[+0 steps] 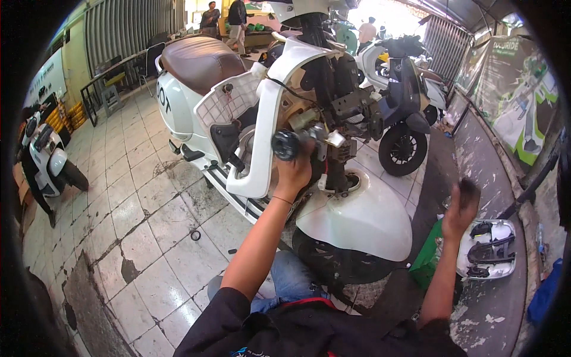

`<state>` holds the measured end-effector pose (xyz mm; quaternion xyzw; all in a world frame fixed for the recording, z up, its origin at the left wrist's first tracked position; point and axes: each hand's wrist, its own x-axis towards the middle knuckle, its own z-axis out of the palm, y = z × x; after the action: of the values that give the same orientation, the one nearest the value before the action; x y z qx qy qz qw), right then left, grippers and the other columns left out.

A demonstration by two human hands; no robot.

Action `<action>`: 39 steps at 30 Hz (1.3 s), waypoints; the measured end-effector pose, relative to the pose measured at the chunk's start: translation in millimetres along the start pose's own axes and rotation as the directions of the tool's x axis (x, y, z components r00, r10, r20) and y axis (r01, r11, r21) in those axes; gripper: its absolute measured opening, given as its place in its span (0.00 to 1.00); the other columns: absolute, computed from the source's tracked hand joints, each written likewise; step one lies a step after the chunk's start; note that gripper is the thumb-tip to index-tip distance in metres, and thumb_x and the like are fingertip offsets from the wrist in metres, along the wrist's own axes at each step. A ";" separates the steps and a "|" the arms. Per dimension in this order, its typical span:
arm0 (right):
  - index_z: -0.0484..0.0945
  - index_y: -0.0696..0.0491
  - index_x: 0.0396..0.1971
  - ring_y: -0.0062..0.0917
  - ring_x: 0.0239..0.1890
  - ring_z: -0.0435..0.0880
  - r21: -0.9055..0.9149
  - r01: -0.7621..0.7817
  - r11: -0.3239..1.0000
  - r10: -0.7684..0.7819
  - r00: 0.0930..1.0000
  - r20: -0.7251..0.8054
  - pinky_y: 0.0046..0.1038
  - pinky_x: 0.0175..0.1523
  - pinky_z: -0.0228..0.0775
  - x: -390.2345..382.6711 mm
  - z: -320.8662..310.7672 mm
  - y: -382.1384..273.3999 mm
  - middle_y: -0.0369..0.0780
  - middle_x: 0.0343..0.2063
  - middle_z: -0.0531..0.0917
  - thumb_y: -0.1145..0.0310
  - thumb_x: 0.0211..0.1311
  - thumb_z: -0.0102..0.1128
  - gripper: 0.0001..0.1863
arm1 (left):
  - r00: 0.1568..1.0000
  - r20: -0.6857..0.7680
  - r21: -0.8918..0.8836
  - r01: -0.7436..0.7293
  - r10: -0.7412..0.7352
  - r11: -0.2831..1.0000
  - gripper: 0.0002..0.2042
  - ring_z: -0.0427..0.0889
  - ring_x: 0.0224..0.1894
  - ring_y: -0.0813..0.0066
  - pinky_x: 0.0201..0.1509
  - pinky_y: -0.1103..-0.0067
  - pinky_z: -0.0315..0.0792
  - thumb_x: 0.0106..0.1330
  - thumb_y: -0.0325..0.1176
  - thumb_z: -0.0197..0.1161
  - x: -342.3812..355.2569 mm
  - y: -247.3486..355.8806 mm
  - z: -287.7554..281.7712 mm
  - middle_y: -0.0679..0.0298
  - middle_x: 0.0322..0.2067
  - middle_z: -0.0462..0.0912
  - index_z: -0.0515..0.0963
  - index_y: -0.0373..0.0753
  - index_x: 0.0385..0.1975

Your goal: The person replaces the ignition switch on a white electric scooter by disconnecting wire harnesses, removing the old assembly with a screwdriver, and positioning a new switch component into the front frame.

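Note:
A white scooter [262,160] stands before me with its front panel off, so the frame, wiring and metal parts behind it show. My left hand [294,172] is raised at this opened front, closed around a black round part [286,146] with a glossy face. Metal fittings and a pale connector [336,139] sit just beyond those fingers. Off to the right, away from the scooter, my right hand [461,211] is lifted with its fingers bent around something small and dark, too blurred to name. The white front fender [357,220] lies below and between my arms, over the front wheel.
Beside my right forearm are a green container [425,253] and a white panel [486,271] bearing black parts. A black ring [195,235] rests on the tiled floor. More scooters [404,101] stand behind, another [50,157] at the far left. People [237,24] are in the background.

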<state>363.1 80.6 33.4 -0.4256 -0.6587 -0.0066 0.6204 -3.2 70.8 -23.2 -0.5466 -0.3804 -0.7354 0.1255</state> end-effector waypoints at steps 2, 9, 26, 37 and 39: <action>0.75 0.58 0.43 0.25 0.44 0.77 0.258 0.265 0.929 -0.290 0.955 0.065 0.26 0.49 0.67 31.2 41.5 -81.1 0.41 0.39 0.79 0.68 0.59 0.61 0.14 | 0.932 -0.206 -0.388 0.202 -0.298 0.899 0.06 0.68 0.26 0.82 0.28 0.79 0.64 0.67 0.32 0.56 3.8 4.5 10.7 0.72 0.25 0.74 0.74 0.38 0.31; 0.73 0.53 0.48 0.40 0.48 0.76 0.413 0.795 0.444 -0.853 0.234 0.468 0.34 0.59 0.61 84.9 167.6 -189.9 0.48 0.46 0.76 0.62 0.50 0.65 0.24 | 0.936 -0.146 -0.197 0.289 -0.320 0.937 0.08 0.72 0.31 0.77 0.36 0.77 0.67 0.66 0.33 0.58 -0.2 22.8 6.8 0.68 0.27 0.75 0.73 0.35 0.33; 0.63 0.57 0.58 0.43 0.58 0.66 0.333 0.776 0.536 -0.541 0.013 0.841 0.35 0.61 0.60 116.2 183.2 -193.5 0.52 0.54 0.70 0.43 0.30 0.75 0.53 | 0.721 0.101 -0.902 0.358 -0.686 0.243 0.29 0.74 0.48 0.72 0.50 0.72 0.73 0.67 0.57 0.47 -40.2 13.5 46.9 0.62 0.51 0.71 0.61 0.39 0.57; 0.62 0.59 0.58 0.42 0.58 0.67 0.421 0.630 0.653 -0.608 0.104 0.787 0.35 0.63 0.58 107.0 176.2 -190.5 0.53 0.57 0.66 0.48 0.27 0.80 0.55 | 0.653 0.273 -0.944 0.322 -0.707 -0.067 0.26 0.76 0.45 0.69 0.47 0.73 0.73 0.70 0.55 0.39 18.7 19.6 19.4 0.62 0.48 0.74 0.64 0.42 0.57; 0.62 0.59 0.58 0.42 0.58 0.67 0.410 0.616 0.672 -0.574 0.084 0.815 0.35 0.62 0.58 105.3 176.0 -189.2 0.53 0.58 0.65 0.48 0.29 0.79 0.54 | 0.641 0.208 -0.945 0.326 -0.739 0.017 0.26 0.78 0.39 0.72 0.42 0.75 0.75 0.70 0.56 0.38 27.2 26.7 20.7 0.63 0.42 0.77 0.67 0.41 0.53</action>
<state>126.5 112.7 177.9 -0.0627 -0.9934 -0.0377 0.0883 17.4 73.4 15.0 -0.1746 -0.0205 -0.8757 -0.4498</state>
